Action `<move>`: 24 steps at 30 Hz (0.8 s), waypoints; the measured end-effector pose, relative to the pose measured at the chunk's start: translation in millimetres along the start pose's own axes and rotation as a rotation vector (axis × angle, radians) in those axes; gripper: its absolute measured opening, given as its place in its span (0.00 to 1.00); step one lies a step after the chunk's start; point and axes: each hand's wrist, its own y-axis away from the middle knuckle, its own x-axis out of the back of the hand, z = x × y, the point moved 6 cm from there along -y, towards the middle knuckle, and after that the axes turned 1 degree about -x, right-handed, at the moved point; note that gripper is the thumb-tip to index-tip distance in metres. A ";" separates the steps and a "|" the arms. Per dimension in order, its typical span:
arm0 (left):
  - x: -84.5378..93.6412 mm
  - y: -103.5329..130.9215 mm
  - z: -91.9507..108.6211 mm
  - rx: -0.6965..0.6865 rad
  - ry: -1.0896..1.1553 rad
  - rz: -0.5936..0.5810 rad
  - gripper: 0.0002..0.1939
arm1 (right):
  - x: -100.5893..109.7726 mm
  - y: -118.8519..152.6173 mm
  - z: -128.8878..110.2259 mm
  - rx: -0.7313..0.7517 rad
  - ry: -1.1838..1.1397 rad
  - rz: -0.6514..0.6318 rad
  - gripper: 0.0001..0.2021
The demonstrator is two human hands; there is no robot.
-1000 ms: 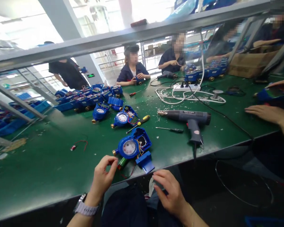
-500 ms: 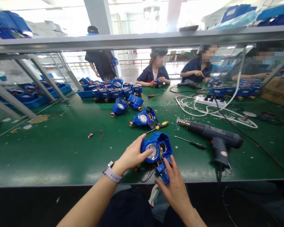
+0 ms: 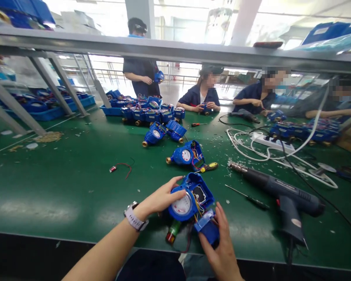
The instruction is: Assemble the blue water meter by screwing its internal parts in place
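A blue water meter (image 3: 181, 205) with a round white dial lies near the table's front edge, its side compartment uncovered and showing wires. My left hand (image 3: 160, 199) grips its left side, with the thumb over the dial. A small blue cover (image 3: 209, 231) hangs by wires at the compartment's lower end; my right hand (image 3: 222, 244) is closed around it between thumb and fingers. From beneath the meter sticks out a green cylinder with a red end (image 3: 172, 232); its kind is unclear. Just beyond lie another opened meter (image 3: 185, 155) and a yellow-and-black screwdriver (image 3: 210, 167).
To the right rest a heat gun (image 3: 276, 191), a thin dark-handled screwdriver (image 3: 251, 199) and a white power strip (image 3: 272, 142) with cables. Several meters fill a blue tray (image 3: 112, 111). A small red-wired part (image 3: 113, 169) lies left. Co-workers sit across, under a shelf (image 3: 175, 50).
My view has shifted, with the meter appearing lower and closer. My right hand has closed around the blue cover and turned it outward. The green-and-red cylinder now shows under the meter.
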 end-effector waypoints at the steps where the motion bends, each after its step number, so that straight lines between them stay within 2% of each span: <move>1: 4.1 8.6 -5.7 0.024 0.053 0.022 0.38 | -3.9 -2.1 1.4 -0.046 -0.050 -0.009 0.31; 3: 12.1 26.9 -18.8 0.080 0.223 0.075 0.39 | -14.2 -7.3 6.5 -0.158 -0.177 -0.053 0.31; 6: 21.0 51.7 -38.0 0.160 0.462 0.135 0.42 | -34.0 -17.6 12.4 -0.294 -0.435 -0.185 0.34; 9: 28.0 65.0 -49.5 0.194 0.609 0.145 0.44 | -48.4 -30.7 13.3 -0.390 -0.631 -0.292 0.35; 14: 33.3 59.8 -49.5 0.196 0.757 0.059 0.48 | -69.5 -45.7 11.0 -0.678 -0.775 -0.495 0.43; 18: 34.7 50.4 -52.4 0.276 0.983 0.106 0.48 | -83.5 -55.5 11.7 -0.886 -0.834 -0.531 0.50; 21: 41.6 44.4 -56.0 0.316 1.079 0.175 0.48 | -90.1 -67.5 13.2 -0.945 -0.787 -0.575 0.51; 24: 53.9 36.9 -54.3 0.323 1.115 0.209 0.47 | -92.8 -86.0 11.6 -0.937 -0.742 -0.618 0.48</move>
